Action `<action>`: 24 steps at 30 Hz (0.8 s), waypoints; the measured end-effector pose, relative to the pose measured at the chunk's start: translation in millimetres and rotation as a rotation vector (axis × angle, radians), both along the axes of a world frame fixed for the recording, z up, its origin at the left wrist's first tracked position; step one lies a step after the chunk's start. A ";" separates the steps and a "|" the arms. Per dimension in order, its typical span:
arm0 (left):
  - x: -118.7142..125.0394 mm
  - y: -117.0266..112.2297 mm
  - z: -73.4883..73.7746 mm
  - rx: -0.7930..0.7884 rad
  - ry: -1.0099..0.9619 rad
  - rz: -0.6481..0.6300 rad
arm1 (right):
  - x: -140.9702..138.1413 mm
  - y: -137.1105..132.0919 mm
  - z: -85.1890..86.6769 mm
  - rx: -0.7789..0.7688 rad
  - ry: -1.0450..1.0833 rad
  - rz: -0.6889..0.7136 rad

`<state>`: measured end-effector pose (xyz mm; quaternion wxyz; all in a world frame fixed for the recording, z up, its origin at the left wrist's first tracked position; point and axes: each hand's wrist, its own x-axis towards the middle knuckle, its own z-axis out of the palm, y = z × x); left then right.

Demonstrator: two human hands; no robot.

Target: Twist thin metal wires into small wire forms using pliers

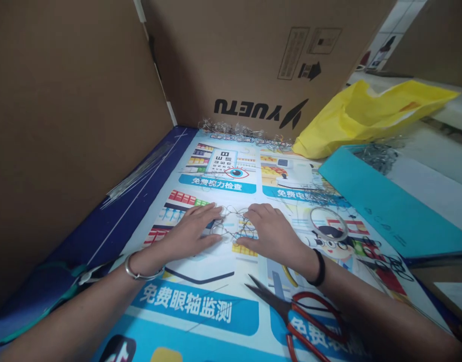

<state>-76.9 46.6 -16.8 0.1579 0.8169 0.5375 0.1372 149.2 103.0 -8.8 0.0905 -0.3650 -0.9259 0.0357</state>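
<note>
Between my two hands lies a small bent-wire piece (233, 232) with several thin loops, resting on or just above the printed sheet. My left hand (195, 229) has its fingers and thumb closed on the left side of the wire piece. My right hand (270, 231) grips its right side between thumb and fingers. Below my right hand, a pair of red-handled scissors (291, 314) lies on the sheet, blades pointing up and left. A roll of clear tape (329, 224) sits just right of my right hand.
A printed poster (215, 266) covers the work surface, with cardboard panels (231, 65) behind and left. Straight wires (134, 176) lie at left, above green-handled pliers (70, 291). Wire pieces (242, 130) line the back. At right are a yellow bag (366, 118) and a teal box (389, 206) holding wire.
</note>
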 end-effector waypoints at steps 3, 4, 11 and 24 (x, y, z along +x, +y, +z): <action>5.9 -1.7 -2.8 0.021 -0.019 0.068 | 0.1 0.4 -1.0 0.011 0.007 0.002; 7.6 -2.0 -4.6 0.031 -0.022 0.091 | 0.1 0.3 -1.2 0.014 0.008 0.001; 10.0 -1.2 -11.9 0.060 -0.050 0.140 | -0.1 -0.7 0.2 0.007 0.007 -0.006; 4.2 -1.3 -9.0 0.048 -0.067 0.135 | 0.9 -0.2 -0.9 0.023 0.010 0.002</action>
